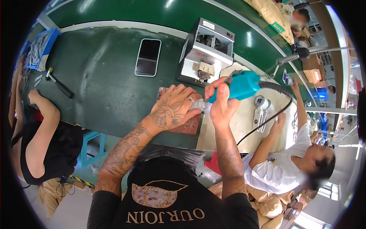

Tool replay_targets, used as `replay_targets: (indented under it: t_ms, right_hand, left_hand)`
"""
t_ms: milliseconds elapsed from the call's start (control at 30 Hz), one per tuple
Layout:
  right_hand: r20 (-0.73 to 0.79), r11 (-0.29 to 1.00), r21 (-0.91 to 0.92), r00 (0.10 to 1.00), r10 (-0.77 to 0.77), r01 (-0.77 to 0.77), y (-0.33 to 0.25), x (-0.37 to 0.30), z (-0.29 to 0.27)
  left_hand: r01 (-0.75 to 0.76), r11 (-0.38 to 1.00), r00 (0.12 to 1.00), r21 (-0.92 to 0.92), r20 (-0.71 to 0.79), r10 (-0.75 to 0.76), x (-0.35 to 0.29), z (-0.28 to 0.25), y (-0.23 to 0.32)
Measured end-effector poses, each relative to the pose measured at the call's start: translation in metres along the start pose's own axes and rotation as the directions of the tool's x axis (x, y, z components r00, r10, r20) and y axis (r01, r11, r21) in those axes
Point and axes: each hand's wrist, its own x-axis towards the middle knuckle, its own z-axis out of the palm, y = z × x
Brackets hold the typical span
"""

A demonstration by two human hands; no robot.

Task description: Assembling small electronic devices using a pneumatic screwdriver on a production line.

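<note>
My right hand (221, 103) is wrapped round a teal corded power tool (246, 84), whose black cord (280, 89) loops away to the right. The tool's nose points left, toward a small white part (197, 104). My left hand (175, 107), palm down, has its thumb and fingers closed on that part, at the tool's tip; the contact point is partly hidden. Beneath both hands lies a reddish-brown mat (190, 126) on the workbench. Just beyond my left hand stands a black and silver benchtop machine (207, 51).
A phone (148, 57) lies left of the machine. Farther left are a hammer (61, 84) and a blue bin (47, 47) of grey pieces, beside a co-worker's arm (47, 105). At right, white round-headed devices (261, 102) lie near another person's hand (279, 124).
</note>
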Motion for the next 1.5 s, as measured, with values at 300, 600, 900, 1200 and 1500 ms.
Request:
replay_targets:
  t_ms: [300,600,900,1200,1500]
  right_hand:
    - [-0.093,0.997,0.007,0.993,-0.072,0.073,-0.021,0.044,0.029]
    - [0.032,0.983,-0.041,0.984,-0.176,0.177,0.005,0.044,0.022]
    - [-0.043,0.992,0.126,0.999,0.023,-0.017,-0.036,-0.012,-0.001]
    - [-0.05,0.997,0.073,0.999,0.011,-0.007,-0.028,-0.025,-0.007]
    - [0.009,0.999,-0.019,1.0,0.03,-0.03,-0.016,-0.029,-0.009]
  left_hand:
    - [0.033,0.995,0.999,-0.09,0.007,-0.032,-0.003,-0.007,-0.003]
    - [-0.006,0.992,1.0,-0.125,-0.03,0.002,-0.003,0.001,-0.001]
    - [0.01,0.996,0.999,-0.088,-0.045,-0.014,-0.003,0.0,-0.002]
    - [0.03,0.993,0.999,-0.118,-0.009,-0.031,-0.002,-0.006,-0.002]
    - [0.029,0.993,1.0,-0.115,0.004,-0.029,-0.001,-0.002,-0.001]
